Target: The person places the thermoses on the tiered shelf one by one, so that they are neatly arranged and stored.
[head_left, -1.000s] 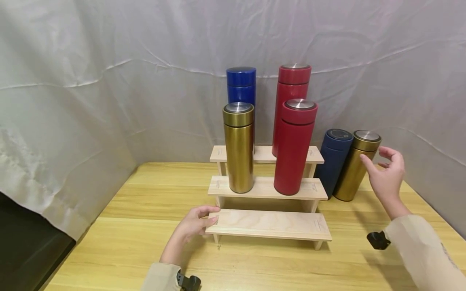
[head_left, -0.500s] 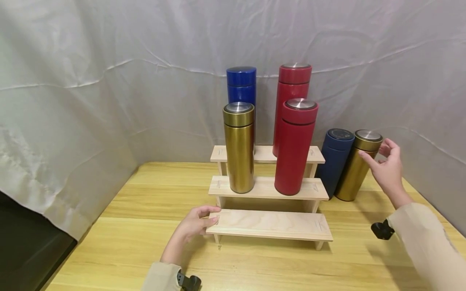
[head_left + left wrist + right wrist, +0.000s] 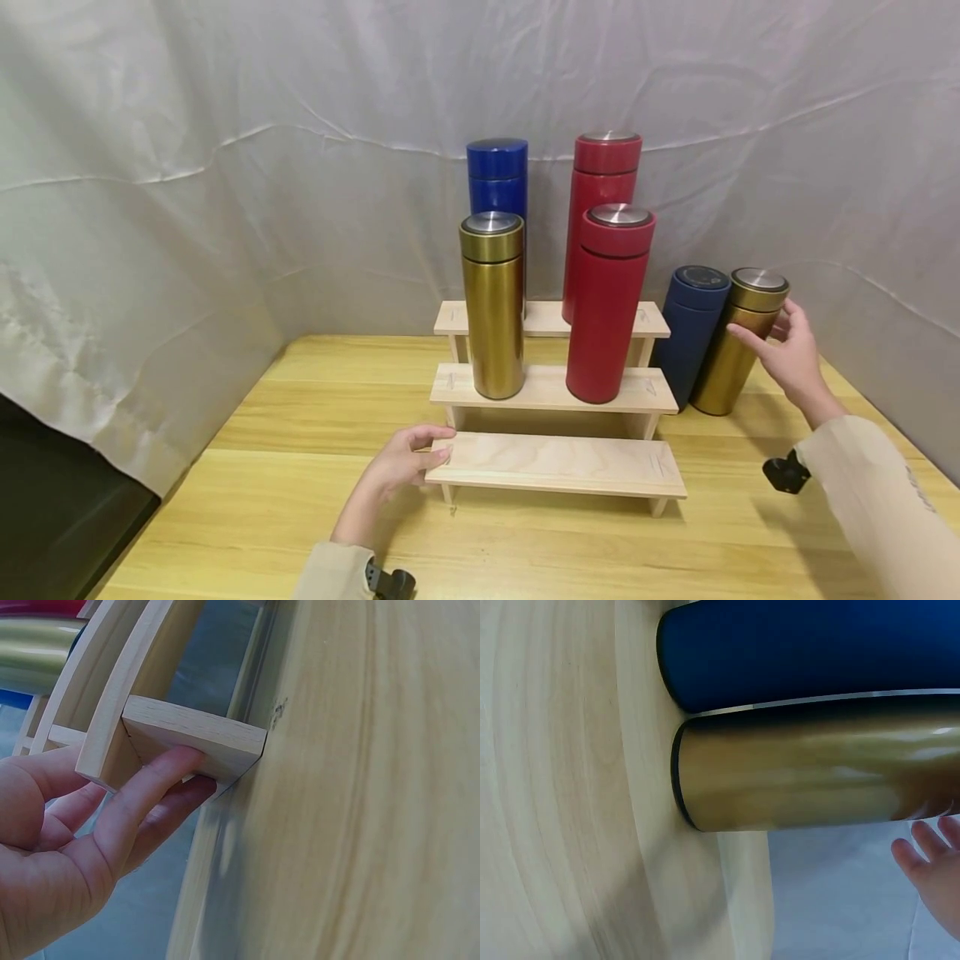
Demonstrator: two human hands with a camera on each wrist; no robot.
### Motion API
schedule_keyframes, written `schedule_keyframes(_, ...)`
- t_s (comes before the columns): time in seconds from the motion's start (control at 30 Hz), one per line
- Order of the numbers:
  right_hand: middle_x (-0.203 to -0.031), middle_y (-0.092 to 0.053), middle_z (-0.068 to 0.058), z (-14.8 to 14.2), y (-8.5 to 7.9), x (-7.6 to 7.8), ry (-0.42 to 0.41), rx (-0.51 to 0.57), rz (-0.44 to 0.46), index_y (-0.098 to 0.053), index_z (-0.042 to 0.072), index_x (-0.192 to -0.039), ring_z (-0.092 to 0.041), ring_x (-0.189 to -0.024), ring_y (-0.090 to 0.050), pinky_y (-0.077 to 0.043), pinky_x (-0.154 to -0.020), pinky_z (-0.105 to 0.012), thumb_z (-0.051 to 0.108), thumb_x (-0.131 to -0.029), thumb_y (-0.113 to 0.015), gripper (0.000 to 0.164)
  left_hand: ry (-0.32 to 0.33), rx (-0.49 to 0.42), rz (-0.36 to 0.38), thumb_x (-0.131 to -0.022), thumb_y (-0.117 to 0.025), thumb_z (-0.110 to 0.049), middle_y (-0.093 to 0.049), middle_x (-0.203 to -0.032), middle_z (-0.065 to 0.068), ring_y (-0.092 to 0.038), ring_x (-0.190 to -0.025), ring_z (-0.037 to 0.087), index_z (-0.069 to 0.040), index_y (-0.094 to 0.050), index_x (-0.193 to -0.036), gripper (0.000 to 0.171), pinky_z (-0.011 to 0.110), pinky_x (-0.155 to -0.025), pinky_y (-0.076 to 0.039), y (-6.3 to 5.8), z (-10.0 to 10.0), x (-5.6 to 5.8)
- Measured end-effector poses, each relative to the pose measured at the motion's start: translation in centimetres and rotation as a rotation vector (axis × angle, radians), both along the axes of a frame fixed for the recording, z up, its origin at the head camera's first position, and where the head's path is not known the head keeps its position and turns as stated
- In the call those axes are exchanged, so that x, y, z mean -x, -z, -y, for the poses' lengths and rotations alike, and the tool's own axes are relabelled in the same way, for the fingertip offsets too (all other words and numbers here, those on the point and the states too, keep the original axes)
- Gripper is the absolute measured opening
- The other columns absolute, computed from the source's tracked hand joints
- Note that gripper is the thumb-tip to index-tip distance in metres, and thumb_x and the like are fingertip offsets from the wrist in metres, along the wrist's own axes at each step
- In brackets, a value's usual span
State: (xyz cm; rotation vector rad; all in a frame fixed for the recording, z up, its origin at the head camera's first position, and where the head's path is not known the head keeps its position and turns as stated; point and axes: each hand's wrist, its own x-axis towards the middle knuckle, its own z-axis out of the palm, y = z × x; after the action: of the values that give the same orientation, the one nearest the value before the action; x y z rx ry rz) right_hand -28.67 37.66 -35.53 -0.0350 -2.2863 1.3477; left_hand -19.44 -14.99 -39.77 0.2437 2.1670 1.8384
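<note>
At the left end of the wooden three-step display stand [image 3: 555,460], my left hand [image 3: 401,461] grips the lowest step. The left wrist view has its fingertips against the stand's leg [image 3: 199,724], below the board. On the right, my right hand [image 3: 795,358] is around the upper part of a gold vacuum flask [image 3: 726,371], thumb in front and fingers at its far side. Several fingertips [image 3: 907,859] show right at the flask's edge in the right wrist view, spread rather than wrapped. That flask stands upright on the table beside a dark blue flask [image 3: 687,342].
The middle step holds a gold flask [image 3: 492,325] and a red flask [image 3: 606,325]. Behind them on the top step are a blue flask [image 3: 497,183] and another red flask [image 3: 603,183]. A grey cloth [image 3: 360,233] hangs behind the wooden table [image 3: 300,500].
My right hand has moved left and closer around the gold flask on the table. My left hand keeps its place on the lowest step, and the flasks stand as before.
</note>
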Motion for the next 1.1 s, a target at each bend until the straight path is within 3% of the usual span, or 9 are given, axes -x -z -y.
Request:
schedule_keyframes(0.1,-0.129,-0.032,-0.030,1.8,-1.5,-1.7,-0.019,-0.033,0.040,-0.014,0.010,-0.142,-0.040,-0.109,-0.035,-0.033,-0.092,-0.046,0.028,-0.085,-0.061,0.076,0.002,-0.004,0.003,-0.085,-0.061,-0.011,-0.050,-0.117,0.020,-0.056,-0.076,0.017,0.004,-0.052,-0.117,0.037,0.035,-0.064,-0.051,0.0,0.0,0.0)
schedule_keyframes(0.17,-0.122,-0.044,-0.021,1.1,-0.7,-1.1,-0.037,-0.023,0.011,-0.019,0.013,-0.141,-0.027,-0.103,-0.044,-0.038,-0.087,-0.031,0.025,-0.084,-0.062,0.072,0.002,-0.006,0.003,-0.085,-0.061,-0.012,-0.049,-0.118,0.021,-0.056,-0.077,0.017,0.004,-0.052,-0.117,0.037,0.036,-0.066,-0.052,-0.1,0.0,0.1)
schedule_keyframes(0.23,-0.119,-0.045,-0.020,0.6,-0.3,-0.6,-0.033,-0.014,0.010,-0.020,0.012,-0.140,-0.025,-0.100,-0.045,-0.039,-0.085,-0.030,0.023,-0.084,-0.063,0.072,0.004,-0.010,0.005,-0.085,-0.061,-0.011,-0.049,-0.118,0.022,-0.057,-0.077,0.017,0.004,-0.052,-0.117,0.037,0.037,-0.067,-0.052,-0.1,0.0,0.1)
schedule_keyframes(0.33,-0.113,-0.051,-0.006,-2.5,2.7,2.5,0.007,-0.025,-0.046,-0.027,0.018,-0.138,-0.011,-0.094,-0.049,-0.041,-0.076,-0.017,0.025,-0.080,-0.068,0.072,0.003,-0.013,0.008,-0.085,-0.061,-0.011,-0.049,-0.118,0.021,-0.057,-0.077,0.017,0.004,-0.052,-0.117,0.037,0.037,-0.068,-0.052,-0.2,0.0,0.1)
schedule_keyframes(0.4,-0.115,-0.050,-0.010,-4.3,4.5,4.4,0.066,-0.045,-0.055,-0.029,0.019,-0.138,-0.015,-0.095,-0.049,-0.042,-0.076,-0.017,0.028,-0.077,-0.070,0.074,0.003,-0.014,0.009,-0.084,-0.061,-0.011,-0.049,-0.118,0.021,-0.057,-0.077,0.017,0.004,-0.052,-0.117,0.037,0.037,-0.068,-0.052,-0.2,0.0,0.1)
schedule_keyframes(0.47,-0.110,-0.054,-0.003,-7.1,7.5,7.1,0.111,-0.046,-0.113,-0.035,0.028,-0.134,-0.009,-0.090,-0.050,-0.041,-0.066,-0.010,0.031,-0.071,-0.075,0.074,0.001,-0.013,0.009,-0.084,-0.062,-0.011,-0.049,-0.119,0.021,-0.057,-0.078,0.017,0.004,-0.052,-0.117,0.037,0.038,-0.068,-0.051,-0.2,0.0,0.2)
schedule_keyframes(0.6,-0.108,-0.058,-0.003,-8.8,9.3,8.4,0.175,-0.041,-0.151,-0.040,0.030,-0.130,-0.009,-0.088,-0.053,-0.042,-0.062,-0.010,0.031,-0.066,-0.079,0.075,0.002,-0.014,0.009,-0.084,-0.061,-0.010,-0.048,-0.119,0.022,-0.057,-0.079,0.017,0.005,-0.052,-0.116,0.037,0.039,-0.069,-0.051,-0.1,0.0,0.2)
schedule_keyframes(0.83,-0.103,-0.061,-0.002,-3.9,3.8,2.6,0.165,0.052,-0.141,-0.048,0.020,-0.125,-0.004,-0.079,-0.053,-0.039,-0.059,-0.007,0.021,-0.064,-0.082,0.070,0.008,-0.015,0.007,-0.084,-0.062,-0.010,-0.049,-0.119,0.022,-0.057,-0.080,0.017,0.005,-0.052,-0.116,0.037,0.039,-0.069,-0.051,0.0,-0.1,0.4)
schedule_keyframes(1.1,-0.089,-0.051,0.018,2.5,-2.0,-4.4,0.175,-0.026,-0.101,-0.046,0.014,-0.126,0.005,-0.077,-0.048,-0.038,-0.063,-0.007,0.023,-0.071,-0.076,0.064,0.004,-0.008,0.008,-0.084,-0.062,-0.011,-0.047,-0.121,0.023,-0.056,-0.078,0.017,0.004,-0.053,-0.116,0.037,0.037,-0.068,-0.051,0.0,-0.1,0.2)
